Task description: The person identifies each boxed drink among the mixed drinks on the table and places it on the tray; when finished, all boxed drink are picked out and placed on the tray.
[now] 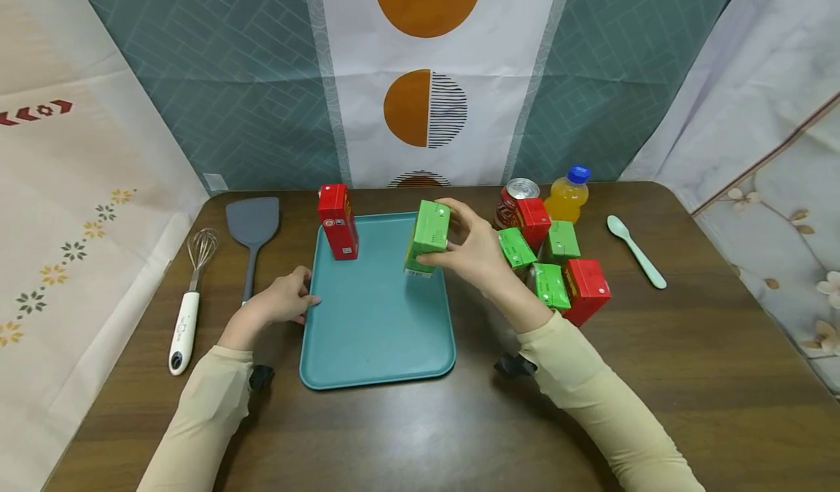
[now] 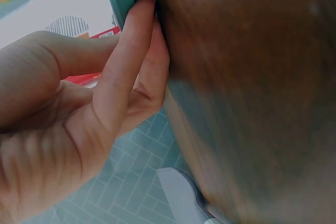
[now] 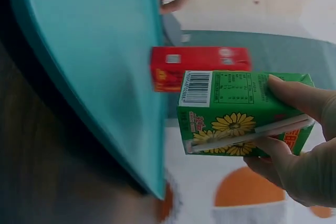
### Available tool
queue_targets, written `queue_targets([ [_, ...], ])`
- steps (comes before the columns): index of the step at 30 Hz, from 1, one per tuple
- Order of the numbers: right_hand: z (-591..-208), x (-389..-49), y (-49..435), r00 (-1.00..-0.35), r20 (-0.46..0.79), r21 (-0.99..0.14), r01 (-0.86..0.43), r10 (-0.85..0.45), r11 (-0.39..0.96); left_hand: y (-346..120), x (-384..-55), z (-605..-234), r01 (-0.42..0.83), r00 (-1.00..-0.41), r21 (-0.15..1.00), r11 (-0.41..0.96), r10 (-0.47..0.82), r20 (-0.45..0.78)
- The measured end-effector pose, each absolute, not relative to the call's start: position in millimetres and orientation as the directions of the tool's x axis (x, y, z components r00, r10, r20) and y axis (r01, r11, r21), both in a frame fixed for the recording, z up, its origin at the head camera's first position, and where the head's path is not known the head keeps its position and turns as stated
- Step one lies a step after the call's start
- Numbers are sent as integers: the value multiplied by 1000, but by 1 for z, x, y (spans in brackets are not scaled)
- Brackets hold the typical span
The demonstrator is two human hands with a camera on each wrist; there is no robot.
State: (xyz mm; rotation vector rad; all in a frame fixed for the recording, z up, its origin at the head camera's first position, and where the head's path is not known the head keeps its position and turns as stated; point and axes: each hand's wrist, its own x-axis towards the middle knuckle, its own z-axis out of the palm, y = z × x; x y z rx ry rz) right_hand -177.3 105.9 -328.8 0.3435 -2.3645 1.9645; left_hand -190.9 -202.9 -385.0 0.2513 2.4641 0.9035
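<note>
Head view shows a green carton [image 1: 428,235] in the air above the right far part of a teal tray [image 1: 370,332], pinched between the thumb and fingers of the right hand [image 1: 475,248]. On this tray one red carton [image 1: 337,222] stands upright, near the far left corner. The left hand [image 1: 282,299] is at the left edge of the tray, its fingers relaxed and half bent; from the left wrist view one sees that the thumb touches the outer side of the rim, and no thing is seen within these fingers. The right wrist view gives what the head view does not: a wrapped straw [image 3: 252,134] lies along the side of the held carton, over printed yellow flowers, and the barcode [image 3: 197,88] is large there. To the right of the tray, five more cartons stand close together, three green cartons [image 1: 515,248] and two red cartons [image 1: 587,288], with a can [image 1: 505,208] and a bottle [image 1: 566,199] of orange liquid just behind. Farther out on the bench [image 1: 689,375] lie a pale spoon [image 1: 636,251] on the right, a grey spatula [image 1: 254,222] and a whisk [image 1: 189,317] on the left.
</note>
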Motion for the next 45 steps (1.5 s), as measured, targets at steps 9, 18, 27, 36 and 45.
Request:
queue_targets([
  [9, -361, -220, 63, -980, -46, -960, -10, -194, 281, -201, -191, -386, 1, -865, 645, 764, 324, -383],
  [18, -360, -247, 36, -956, -67, -914, -56, -284, 402, -206, -187, -382, 12, -884, 619, 785, 297, -361],
  [27, -362, -265, 25, -943, -99, -918, -36, -317, 394, -206, -187, -381, -2, -887, 609, 793, 279, -367],
  [36, -366, -268, 33, -946, -82, -914, -54, -315, 402, -197, -189, -386, 0, -882, 634, 773, 298, -364],
  [45, -368, -268, 28, -940, -15, -862, -160, -340, 481, -202, -189, -384, -13, -884, 632, 775, 286, -369],
])
